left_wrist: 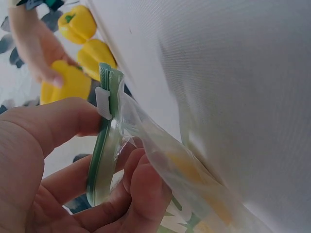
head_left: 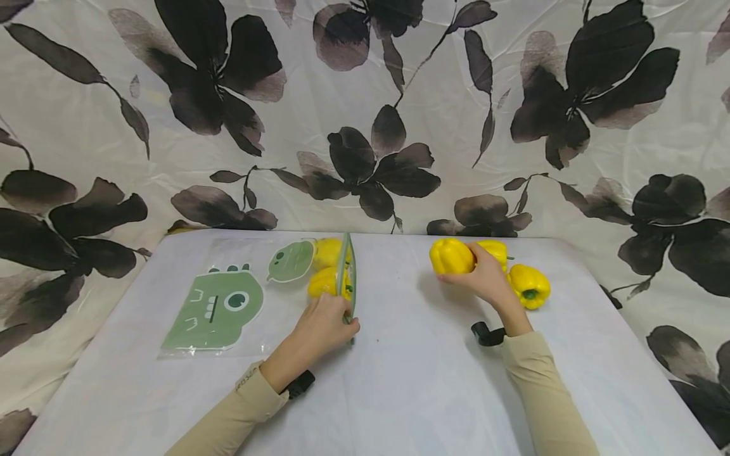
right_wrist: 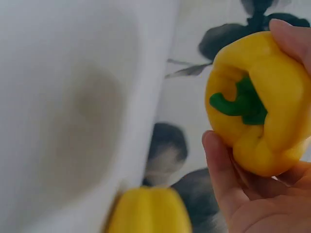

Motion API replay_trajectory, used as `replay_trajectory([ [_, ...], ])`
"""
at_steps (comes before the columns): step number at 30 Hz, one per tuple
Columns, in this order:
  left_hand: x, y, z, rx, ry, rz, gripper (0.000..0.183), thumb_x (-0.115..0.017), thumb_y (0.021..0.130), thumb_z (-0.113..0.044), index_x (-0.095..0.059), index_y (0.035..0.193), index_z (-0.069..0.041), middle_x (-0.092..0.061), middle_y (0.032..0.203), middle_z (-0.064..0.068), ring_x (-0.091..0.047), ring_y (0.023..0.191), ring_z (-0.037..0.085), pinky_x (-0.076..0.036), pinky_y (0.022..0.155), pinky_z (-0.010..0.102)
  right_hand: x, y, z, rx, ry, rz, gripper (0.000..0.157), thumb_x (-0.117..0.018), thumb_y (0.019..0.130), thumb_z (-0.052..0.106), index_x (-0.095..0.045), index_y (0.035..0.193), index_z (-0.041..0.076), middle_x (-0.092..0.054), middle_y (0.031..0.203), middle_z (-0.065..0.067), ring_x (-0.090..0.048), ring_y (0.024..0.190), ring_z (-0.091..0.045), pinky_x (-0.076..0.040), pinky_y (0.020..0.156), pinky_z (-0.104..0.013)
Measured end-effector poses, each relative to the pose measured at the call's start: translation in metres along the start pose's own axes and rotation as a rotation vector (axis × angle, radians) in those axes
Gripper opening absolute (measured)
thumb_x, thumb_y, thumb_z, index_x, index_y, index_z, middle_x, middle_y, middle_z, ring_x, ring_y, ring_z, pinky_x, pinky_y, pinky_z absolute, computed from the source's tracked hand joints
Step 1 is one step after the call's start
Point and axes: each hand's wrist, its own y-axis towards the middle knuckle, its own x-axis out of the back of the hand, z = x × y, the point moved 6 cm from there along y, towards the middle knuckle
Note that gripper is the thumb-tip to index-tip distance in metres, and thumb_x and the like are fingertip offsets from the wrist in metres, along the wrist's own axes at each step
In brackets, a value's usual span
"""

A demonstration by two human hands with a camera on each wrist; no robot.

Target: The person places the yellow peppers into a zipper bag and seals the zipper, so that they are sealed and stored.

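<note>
My left hand (head_left: 325, 323) grips the near end of the green zip edge of a clear zip bag (head_left: 288, 316) with green dinosaur prints. In the left wrist view a white slider (left_wrist: 103, 103) sits on that zip edge, by the fingers. Two yellow bell peppers (head_left: 324, 283) lie inside the bag near its mouth. To the right, my right hand (head_left: 487, 278) holds another yellow bell pepper (head_left: 450, 256); its green stem (right_wrist: 248, 104) shows in the right wrist view. Beside that hand are two more yellow peppers, one behind (head_left: 495, 249) and one at its right (head_left: 530, 286).
A white cloth (head_left: 399, 380) covers the table. Behind it hangs a pale curtain (head_left: 456, 158) with dark flowers. Black wrist cameras sit at the left wrist (head_left: 300, 384) and the right wrist (head_left: 488, 334).
</note>
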Motion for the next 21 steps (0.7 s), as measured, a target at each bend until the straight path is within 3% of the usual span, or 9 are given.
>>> replay_trajectory([
  [10, 0.001, 0.000, 0.000, -0.011, 0.011, -0.003, 0.011, -0.076, 0.080, -0.014, -0.074, 0.079, -0.003, -0.069, 0.076, 0.009, -0.059, 0.061, 0.016, -0.054, 0.059, 0.031, -0.018, 0.007, 0.049, 0.079, 0.032, 0.005, 0.088, -0.088, 0.069, 0.029, -0.043, 0.140, 0.002, -0.056, 0.128, -0.018, -0.054, 0.110, -0.033, -0.044, 0.095, -0.050],
  [21, -0.001, 0.001, 0.001, 0.003, 0.005, 0.011, 0.012, -0.076, 0.081, -0.015, -0.074, 0.080, -0.003, -0.068, 0.076, 0.008, -0.058, 0.062, 0.016, -0.054, 0.060, 0.030, -0.037, 0.012, 0.079, 0.145, 0.088, -0.012, 0.088, -0.089, 0.067, 0.024, -0.039, 0.137, 0.004, -0.054, 0.129, -0.016, -0.054, 0.111, -0.033, -0.044, 0.096, -0.049],
])
